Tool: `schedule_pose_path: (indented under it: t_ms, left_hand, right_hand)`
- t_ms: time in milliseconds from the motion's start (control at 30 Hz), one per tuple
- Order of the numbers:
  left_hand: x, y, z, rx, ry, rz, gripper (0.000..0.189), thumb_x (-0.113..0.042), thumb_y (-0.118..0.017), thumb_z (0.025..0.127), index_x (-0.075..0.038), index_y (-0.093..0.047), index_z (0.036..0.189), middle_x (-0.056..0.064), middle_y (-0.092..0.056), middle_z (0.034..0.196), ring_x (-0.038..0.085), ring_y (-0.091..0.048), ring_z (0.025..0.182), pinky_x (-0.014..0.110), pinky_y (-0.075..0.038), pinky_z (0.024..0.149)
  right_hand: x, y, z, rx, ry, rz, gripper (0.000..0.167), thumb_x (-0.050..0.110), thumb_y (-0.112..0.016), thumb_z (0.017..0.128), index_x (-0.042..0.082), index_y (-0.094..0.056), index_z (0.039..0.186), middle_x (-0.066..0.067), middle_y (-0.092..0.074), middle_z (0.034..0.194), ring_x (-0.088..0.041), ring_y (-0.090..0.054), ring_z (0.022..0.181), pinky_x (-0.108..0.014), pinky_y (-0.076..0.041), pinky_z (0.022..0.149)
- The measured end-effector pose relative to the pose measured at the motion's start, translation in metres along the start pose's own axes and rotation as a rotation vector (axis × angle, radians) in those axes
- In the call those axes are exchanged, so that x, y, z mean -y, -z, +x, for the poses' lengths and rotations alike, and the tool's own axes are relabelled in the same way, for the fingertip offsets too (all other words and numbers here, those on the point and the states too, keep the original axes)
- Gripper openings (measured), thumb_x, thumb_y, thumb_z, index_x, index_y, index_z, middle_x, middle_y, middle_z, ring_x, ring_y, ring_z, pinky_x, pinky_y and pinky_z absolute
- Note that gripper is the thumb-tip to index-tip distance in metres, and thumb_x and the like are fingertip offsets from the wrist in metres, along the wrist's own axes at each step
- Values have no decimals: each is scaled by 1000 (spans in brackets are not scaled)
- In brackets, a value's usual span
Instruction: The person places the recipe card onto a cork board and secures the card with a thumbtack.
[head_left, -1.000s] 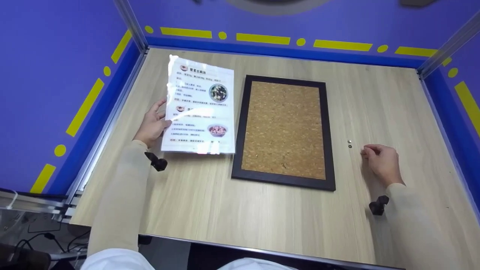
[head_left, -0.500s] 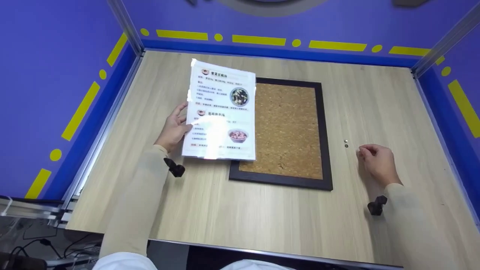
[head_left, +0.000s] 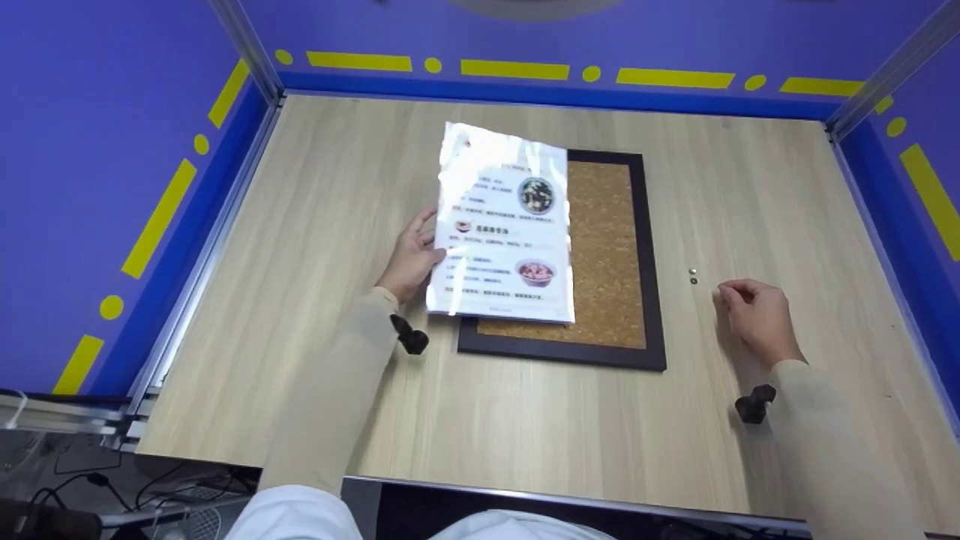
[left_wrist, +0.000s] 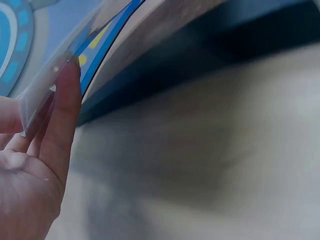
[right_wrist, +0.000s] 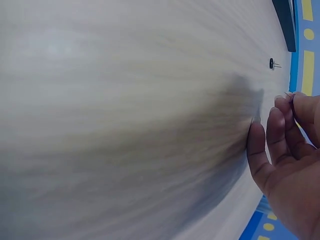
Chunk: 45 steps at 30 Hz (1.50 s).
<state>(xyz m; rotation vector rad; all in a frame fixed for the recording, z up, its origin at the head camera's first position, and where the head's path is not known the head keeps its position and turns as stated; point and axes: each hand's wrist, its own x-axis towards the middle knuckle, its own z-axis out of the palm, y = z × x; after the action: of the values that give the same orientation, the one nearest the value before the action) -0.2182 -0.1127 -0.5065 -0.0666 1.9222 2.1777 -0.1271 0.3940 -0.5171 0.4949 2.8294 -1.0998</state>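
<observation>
My left hand [head_left: 409, 262] grips the left edge of a glossy laminated recipe sheet [head_left: 499, 247], thumb in front and fingers behind. The sheet is held over the left part of a dark-framed cork board [head_left: 609, 247], hiding much of it. In the left wrist view the clear plastic edge [left_wrist: 32, 107] shows between thumb and fingers. To the right of the board, my right hand [head_left: 761, 319] pinches a thumbtack between thumb and index finger; its thin pin [right_wrist: 287, 94] pokes out in the right wrist view, its head mostly hidden.
Two more thumbtacks [head_left: 693, 276] lie on the wooden table [head_left: 555, 427] between the board and my right hand. Blue walls with yellow marks [head_left: 514, 69] close off the table at the back and sides.
My left hand has carried the recipe sheet rightward, from beside the cork board to over its left part. My right hand stays nearly still beside the loose thumbtacks.
</observation>
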Motion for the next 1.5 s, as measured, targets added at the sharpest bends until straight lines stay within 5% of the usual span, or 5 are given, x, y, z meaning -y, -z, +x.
schedule_pose_path:
  t_ms: [433,600,933,1367,1500]
  left_hand:
    - [5,-66,18,68,15,52,78,18,-46,92,-22,-28,157,11,-65,123,25,-68,101,35,-55,83]
    - [7,-78,22,73,5,86,78,17,-45,92,-20,-25,157,11,-64,125,24,-67,101,30,-55,79]
    - [18,-87,19,67,-27,319,76,13,-52,88,-8,-26,156,12,-65,118,21,-66,98,31,-55,79]
    - [2,-100,4,-89,-34,867,60,-26,-64,96,-4,-44,148,9,-61,126,22,-59,112,36,-49,90]
    - [5,-106,-5,-32,-93,1108,68,-40,-69,92,-9,-46,148,12,-49,137,27,-46,120,39,-40,97]
  right_hand:
    - [23,4,3,-58,127,-10,35,23,-52,104,-3,-67,120,-18,-65,109,-21,-55,89,-14,-43,61]
    - [36,0,2,-104,231,3,28,18,-58,101,-4,-71,112,-17,-69,100,-15,-54,82,-13,-41,61]
    - [52,-21,-9,-96,369,25,19,10,-62,98,-7,-71,102,-19,-69,98,-16,-54,83,-12,-39,65]
    - [74,-53,-31,41,455,-1,12,6,-66,95,-4,-72,97,-14,-65,92,-23,-57,82,-22,-42,67]
    - [73,-63,-40,87,459,-20,10,5,-67,94,-3,-72,95,-10,-61,89,-20,-52,77,-21,-40,61]
